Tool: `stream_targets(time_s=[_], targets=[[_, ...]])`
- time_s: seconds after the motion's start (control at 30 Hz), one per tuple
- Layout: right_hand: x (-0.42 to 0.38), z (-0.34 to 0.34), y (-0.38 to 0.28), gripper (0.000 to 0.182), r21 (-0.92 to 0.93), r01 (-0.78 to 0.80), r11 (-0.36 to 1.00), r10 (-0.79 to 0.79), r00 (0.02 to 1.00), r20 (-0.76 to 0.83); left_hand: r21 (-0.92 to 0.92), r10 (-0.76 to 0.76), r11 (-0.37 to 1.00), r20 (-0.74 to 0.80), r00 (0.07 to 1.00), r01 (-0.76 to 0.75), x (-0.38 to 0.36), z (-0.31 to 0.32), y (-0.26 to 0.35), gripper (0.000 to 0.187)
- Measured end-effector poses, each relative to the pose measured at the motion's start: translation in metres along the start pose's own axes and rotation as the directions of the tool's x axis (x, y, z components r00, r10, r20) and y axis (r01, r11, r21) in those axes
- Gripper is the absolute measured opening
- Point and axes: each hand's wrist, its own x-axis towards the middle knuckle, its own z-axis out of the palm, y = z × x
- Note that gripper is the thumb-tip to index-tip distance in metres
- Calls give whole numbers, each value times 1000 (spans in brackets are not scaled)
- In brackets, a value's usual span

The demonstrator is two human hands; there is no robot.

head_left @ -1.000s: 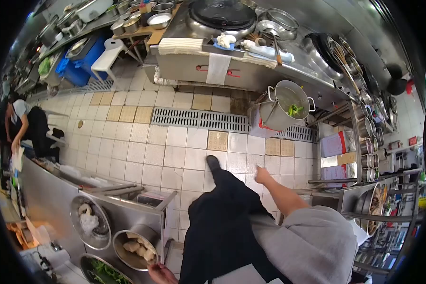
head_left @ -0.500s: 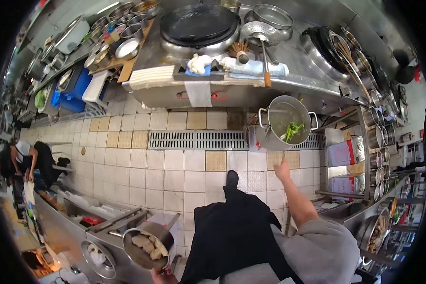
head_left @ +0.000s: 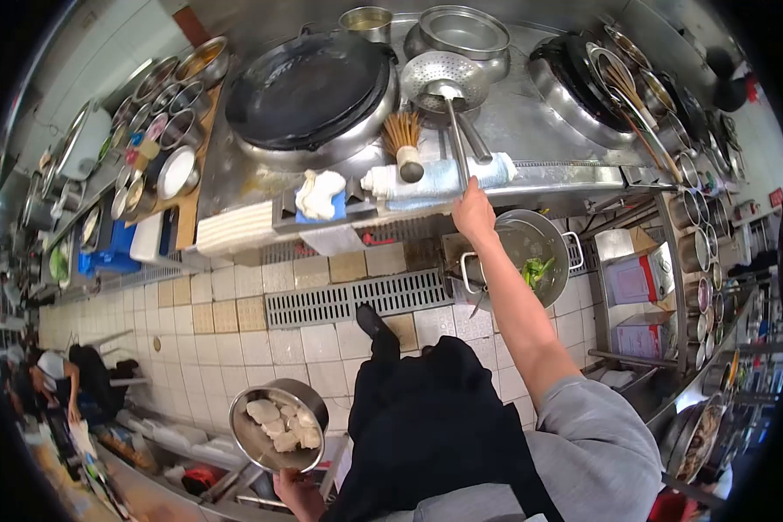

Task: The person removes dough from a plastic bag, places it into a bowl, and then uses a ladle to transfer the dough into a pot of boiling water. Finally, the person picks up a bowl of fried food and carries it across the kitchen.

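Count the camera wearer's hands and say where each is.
2: the right hand on the ladle, at the front edge of the stove; the left hand, perhaps partly hidden, at the lower rim of the steel pot.

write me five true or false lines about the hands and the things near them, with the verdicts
1. The left hand holds a metal pot of pale chunks. True.
2. The right hand is empty. False: it holds the handle of a ladle.
3. Green vegetables are in the two-handled pot. True.
4. The bristle brush lies inside the two-handled pot. False: the bristle brush lies on the stove, left of the ladle in the view.
5. Both hands are on the same object. False: each holds a different one.
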Motion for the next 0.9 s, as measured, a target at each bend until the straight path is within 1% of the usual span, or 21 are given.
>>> stream_targets(time_s=[0.03, 0.07, 0.1, 0.13, 0.17, 0.2, 0.23, 0.27, 0.37, 0.43, 0.47, 0.5, 0.53, 0.63, 0.67, 0.7, 0.77, 0.8, 0.83, 0.87, 0.9], targets=[[3, 1, 2, 61, 8, -44, 999, 44, 998, 36, 351, 239, 896, 139, 961, -273, 10, 17, 13, 3], [6, -2, 1, 61, 15, -83, 996, 82, 994, 67, 589, 399, 610, 350, 848, -530, 18, 36, 26, 4], [7, -6, -2, 61, 22, -127, 992, 124, 987, 102, 676, 442, 199, 584, 680, -710, 24, 54, 39, 8], [11, 0, 5, 63, 79, -117, 990, 112, 991, 70, 670, 496, 76, 617, 611, -739, 33, 74, 51, 13], [14, 8, 14, 64, 145, -63, 987, 60, 998, 27, 568, 411, 549, 455, 790, -613, 43, 94, 67, 14], [17, 15, 23, 64, 206, -12, 979, 17, 1000, -21, 346, 203, 882, 335, 920, -321, 49, 117, 84, 15], [22, 9, 22, 64, 260, 53, 964, -32, 996, -84, 43, -72, 997, 283, 956, 62, 57, 142, 96, 17], [20, 6, 19, 63, 383, -23, 923, 32, 999, -16, 61, -23, 998, 341, 940, 2, 61, 161, 106, 23], [1, -33, -20, 56, 668, -278, 690, 217, 960, 176, 113, 31, 991, 362, 932, -77, 79, 212, 128, 11], [-5, -35, -27, 60, 833, -216, 510, 172, 974, 147, 156, 39, 981, 426, 904, -116, 69, 260, 147, 15], [-9, -45, -32, 58, 876, -152, 458, 123, 987, 106, 177, 50, 974, 446, 894, -143, 65, 284, 153, 15], [-11, -52, -37, 55, 894, -139, 426, 156, 985, 79, 190, 66, 967, 459, 886, -171, 62, 304, 158, 16], [-12, -58, -40, 54, 902, -149, 405, 153, 984, 94, 198, 35, 963, 581, 813, -183, 63, 321, 166, 19], [7, -79, -24, 53, 926, -232, 299, 139, 970, 198, 150, 35, 974, 636, 771, -168, 39, 402, 166, 21], [17, -87, -11, 50, 947, -193, 255, 133, 978, 163, 150, 25, 975, 654, 756, -162, 36, 429, 162, 22], [24, -98, -2, 49, 957, -126, 262, 102, 989, 103, 130, 7, 982, 707, 707, -140, 37, 459, 156, 20], [21, -112, 9, 50, 938, -113, 328, 161, 985, 63, 130, -49, 988, 782, 622, -86, 31, 525, 145, 18], [12, -111, 21, 51, 926, -124, 357, 195, 979, 56, 123, -58, 989, 829, 556, -80, 41, 556, 131, 17], [-1, -108, 32, 52, 912, -135, 386, 228, 972, 48, 92, -53, 995, 854, 518, -49, 43, 591, 117, 17], [-18, -108, 37, 53, 914, -191, 359, 318, 945, 73, 97, -78, 995, 859, 506, -12, 34, 626, 109, 16], [-39, -107, 40, 53, 913, -251, 322, 407, 907, 106, 105, -97, 994, 845, 525, 15, 30, 661, 98, 15]])
